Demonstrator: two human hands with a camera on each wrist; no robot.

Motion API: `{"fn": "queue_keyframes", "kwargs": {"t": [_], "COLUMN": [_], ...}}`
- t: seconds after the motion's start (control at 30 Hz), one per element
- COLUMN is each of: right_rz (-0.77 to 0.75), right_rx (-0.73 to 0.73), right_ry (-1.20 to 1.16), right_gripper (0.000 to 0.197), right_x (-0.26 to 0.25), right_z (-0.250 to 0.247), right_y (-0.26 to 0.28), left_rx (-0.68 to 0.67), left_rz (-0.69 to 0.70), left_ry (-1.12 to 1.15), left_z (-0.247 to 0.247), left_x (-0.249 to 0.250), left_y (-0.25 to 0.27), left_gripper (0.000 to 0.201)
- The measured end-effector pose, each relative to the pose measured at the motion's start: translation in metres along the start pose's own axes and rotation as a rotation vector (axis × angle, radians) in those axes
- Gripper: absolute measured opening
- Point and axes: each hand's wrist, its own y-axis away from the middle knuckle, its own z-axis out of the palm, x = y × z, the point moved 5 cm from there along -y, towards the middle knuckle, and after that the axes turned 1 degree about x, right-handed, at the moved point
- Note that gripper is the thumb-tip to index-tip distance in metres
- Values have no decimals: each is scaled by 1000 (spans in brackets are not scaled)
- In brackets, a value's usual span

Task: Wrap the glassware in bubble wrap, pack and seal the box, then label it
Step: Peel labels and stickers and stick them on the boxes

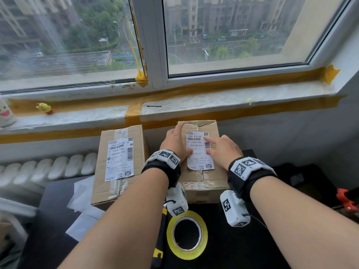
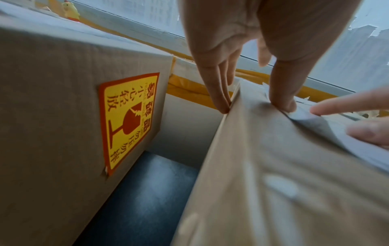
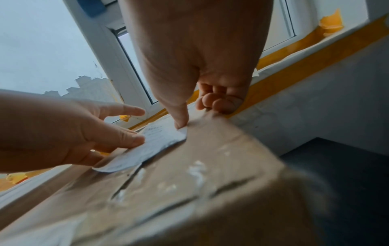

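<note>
A: Where's the box being labelled?

B: The sealed box (image 1: pixel 202 162) sits on the dark tabletop (image 1: pixel 242 239), against the wall under the window sill (image 1: pixel 174 105). A white shipping label (image 1: pixel 200 150) lies on its taped top.

A: And the hands?

B: The left hand (image 1: pixel 174 144) lies flat on the label's left edge, fingers (image 2: pixel 219 93) straight and pressed together, their tips at the box's far left edge, thumb on the paper. The right hand (image 1: pixel 223 148) presses the right side with a straight forefinger; in the right wrist view its other fingers (image 3: pixel 221 101) are curled under at the box's far edge, gripping nothing I can make out.

A: Is the label flat?

B: Not wholly. In the left wrist view its near edge lifts off the cardboard.

A: What's around it?

B: A second box (image 1: pixel 118 164), already labelled, stands just beside it on the left, a narrow gap between them; it carries a yellow and red fragile sticker (image 2: pixel 128 121) on the side facing that gap. A roll of yellow tape (image 1: pixel 187 234) lies flat nearer the person. White paper sheets (image 1: pixel 83 210) lie left of the second box, partly under it. A small yellow toy (image 1: pixel 45 108) is on the sill, a radiator (image 1: pixel 48 169) below it, something red (image 1: pixel 347 202) at the far right.
</note>
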Motion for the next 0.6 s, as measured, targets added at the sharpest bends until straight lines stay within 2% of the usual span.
{"fn": "queue_keyframes", "kwargs": {"t": [0.1, 0.27, 0.37, 0.6], "right_rz": [-8, -28, -30, -32], "right_rx": [-13, -23, -43, -59], "right_ry": [28, 85, 99, 105], "right_gripper": [48, 55, 59, 71], "right_x": [-2, -5, -5, -4], "right_z": [0, 1, 2, 6], "right_y": [-5, -15, -20, -14], "left_rx": [26, 70, 31, -172], "left_rz": [0, -4, 11, 18], "left_ry": [-18, -57, -53, -8], "left_z": [0, -2, 3, 14], "left_x": [1, 1, -1, 1], "left_y": [-2, -8, -13, -10], "left_gripper": [85, 53, 37, 56]}}
